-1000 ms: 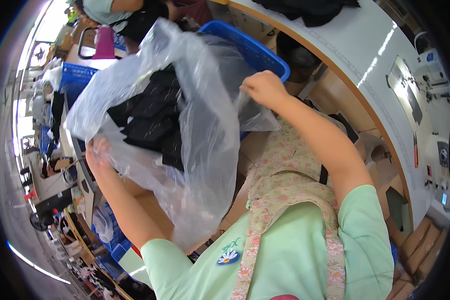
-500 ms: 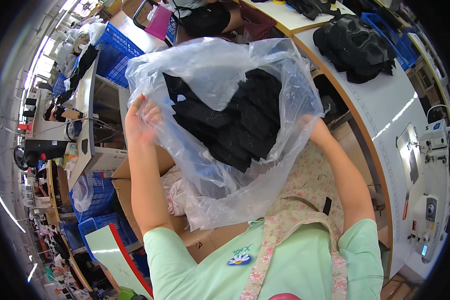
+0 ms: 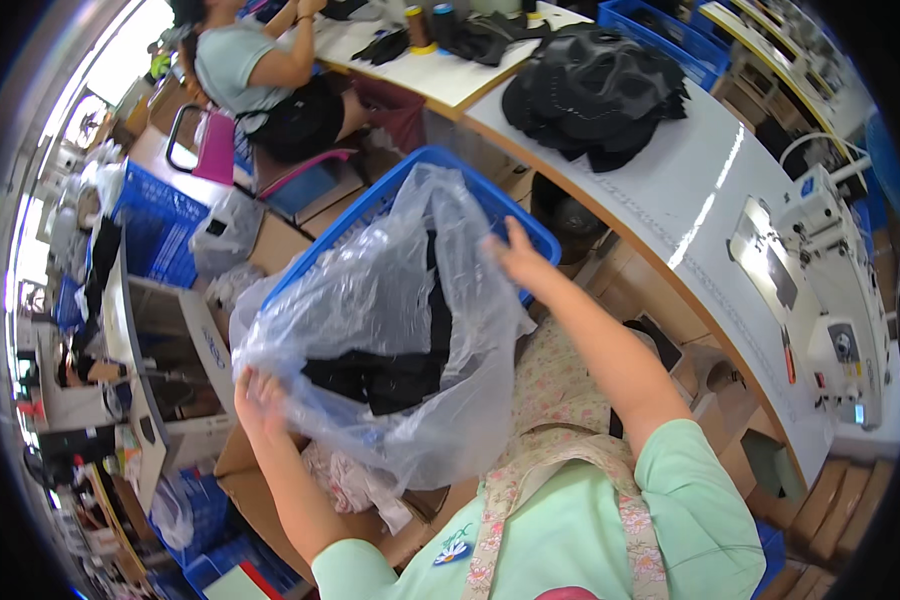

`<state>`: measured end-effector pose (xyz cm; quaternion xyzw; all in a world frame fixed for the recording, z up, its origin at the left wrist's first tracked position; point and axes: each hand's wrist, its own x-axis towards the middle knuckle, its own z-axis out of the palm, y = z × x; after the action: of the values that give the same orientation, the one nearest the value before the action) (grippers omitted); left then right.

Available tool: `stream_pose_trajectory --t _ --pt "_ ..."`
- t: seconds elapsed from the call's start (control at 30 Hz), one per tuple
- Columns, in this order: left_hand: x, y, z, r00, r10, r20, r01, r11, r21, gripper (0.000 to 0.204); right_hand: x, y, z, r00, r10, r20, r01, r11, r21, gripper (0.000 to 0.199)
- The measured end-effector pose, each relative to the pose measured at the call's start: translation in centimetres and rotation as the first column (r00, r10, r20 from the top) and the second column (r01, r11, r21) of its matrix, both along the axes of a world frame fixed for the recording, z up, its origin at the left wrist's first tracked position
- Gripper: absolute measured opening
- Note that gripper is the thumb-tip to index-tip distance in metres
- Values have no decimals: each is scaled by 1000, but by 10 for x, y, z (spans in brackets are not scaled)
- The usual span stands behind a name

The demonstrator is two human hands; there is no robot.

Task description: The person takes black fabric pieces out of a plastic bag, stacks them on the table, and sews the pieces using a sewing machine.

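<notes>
A large clear plastic bag [image 3: 440, 435] with a wide mouth is in front of me, black fabric pieces [image 3: 380, 380] lying inside it. Behind and partly beneath the bag is a blue plastic basket [image 3: 438, 154]; the bag hides most of it. My left hand [image 3: 260, 398], slightly blurred, is closed on the bag's left edge. At the bag's right side, close to the basket's right corner, my right hand [image 3: 518, 258] has its fingers apart. Whether its fingertips touch the bag is hard to see.
A white worktable [image 3: 660, 200] curves along the right, bearing a heap of black pieces [image 3: 600, 95] and a sewing machine [image 3: 815, 205]. A cardboard box [image 3: 260, 500] with floral cloth [image 3: 355, 485] stands at lower left. Another person [image 3: 260, 75] sits at the far left.
The bag has come down and left, uncovering the blue basket. My right hand has let go of the bag's edge and spread its fingers. The whole view has shifted, showing the seated person more fully.
</notes>
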<state>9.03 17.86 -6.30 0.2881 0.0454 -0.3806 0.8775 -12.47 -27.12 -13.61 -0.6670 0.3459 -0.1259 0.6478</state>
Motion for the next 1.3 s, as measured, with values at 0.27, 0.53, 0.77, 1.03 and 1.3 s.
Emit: stream_pose_trajectory --t 0.27,0.53,0.77,1.03,1.3 --pt "-16 -11 6 977 211 -18 -196 937 290 23 51 57 -14 981 176 88 -190 961 200 54" --pt "76 4 2 994 75 84 -85 990 117 35 109 116 34 913 36 407 -192 917 350 29" --pt "103 23 -23 895 159 416 -386 742 547 34 102 193 38 817 556 150 -513 821 -249 28" --pt "42 -12 -34 342 -525 779 -939 -168 298 57 58 285 -57 548 775 -314 -808 393 -440 35" --pt "-73 -193 7 -497 -836 233 -683 543 489 60 50 284 -61 462 787 -410 -818 199 -540 31"
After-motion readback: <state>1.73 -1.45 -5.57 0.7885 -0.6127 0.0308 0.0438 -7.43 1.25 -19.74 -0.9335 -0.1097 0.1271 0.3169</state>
